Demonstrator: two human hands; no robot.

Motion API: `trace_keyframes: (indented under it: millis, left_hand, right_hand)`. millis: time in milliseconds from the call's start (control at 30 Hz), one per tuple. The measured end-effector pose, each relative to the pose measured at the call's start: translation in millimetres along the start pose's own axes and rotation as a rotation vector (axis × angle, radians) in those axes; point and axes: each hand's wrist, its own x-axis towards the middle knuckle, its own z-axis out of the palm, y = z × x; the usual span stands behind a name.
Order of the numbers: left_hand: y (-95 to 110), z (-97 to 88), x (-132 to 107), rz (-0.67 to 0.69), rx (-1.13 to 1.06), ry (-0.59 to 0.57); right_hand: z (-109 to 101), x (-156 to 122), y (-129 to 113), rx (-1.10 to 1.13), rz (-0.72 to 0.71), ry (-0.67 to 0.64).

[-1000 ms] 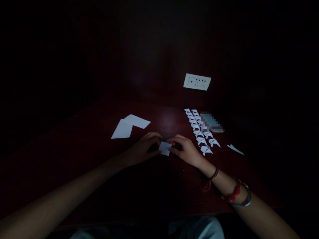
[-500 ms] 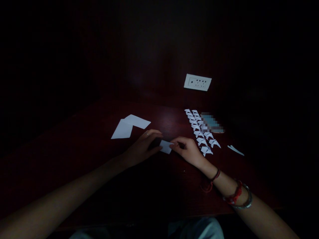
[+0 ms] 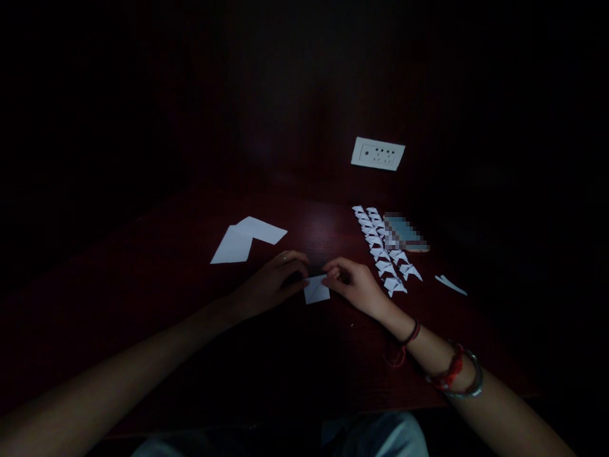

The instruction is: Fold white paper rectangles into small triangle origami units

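Note:
A small square of white paper [image 3: 316,291] with a diagonal crease is held between my two hands just above the dark red table. My left hand [image 3: 273,279] pinches its upper left corner between thumb and fingers, a ring on one finger. At the upper right corner, my right hand [image 3: 354,282] grips the paper with thumb and curled fingers. To the right of that hand stand two rows of small folded white paper figures [image 3: 380,252]. Larger white paper sheets [image 3: 233,246] lie overlapping beyond my left hand.
A phone-like object [image 3: 406,231], blurred out, lies beside the folded figures. Thin white paper strips [image 3: 451,285] rest farther right. A white socket plate [image 3: 378,154] is on the wall behind the dark red table [image 3: 314,219]. The surroundings are very dark.
The small paper has been turned between my fingers, and its diagonal crease now shows. Both hands stay in nearly the same place.

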Motion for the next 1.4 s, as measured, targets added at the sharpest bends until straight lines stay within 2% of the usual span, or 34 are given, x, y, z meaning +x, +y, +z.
trace_keyframes:
  millis: [200, 467, 767, 1167, 1400]
  left_hand:
    - [-5.9, 2.1, -1.2, -0.025, 0.032, -0.014]
    - [-12.5, 5.4, -4.1, -0.043, 0.098, -0.108]
    - [-12.7, 4.6, -6.7, -0.026, 0.085, -0.195]
    - [-6.5, 2.3, -3.9, -0.046, -0.006, -0.156]
    - [-13.4, 6.3, -5.6, -0.049, -0.016, -0.140]
  right_hand:
    - [-2.3, -0.6, -2.9, -0.067, -0.045, -0.020]
    - [-1.1, -1.3, 1.9, -0.104, -0.017, -0.096]
    - [-1.0, -3.4, 1.8, -0.232, -0.035, -0.106]
    - [0.0, -3.5, 3.3, -0.217, -0.020, -0.120]
    - [0.2, -4.9, 2.5, -0.210, -0.053, -0.169]
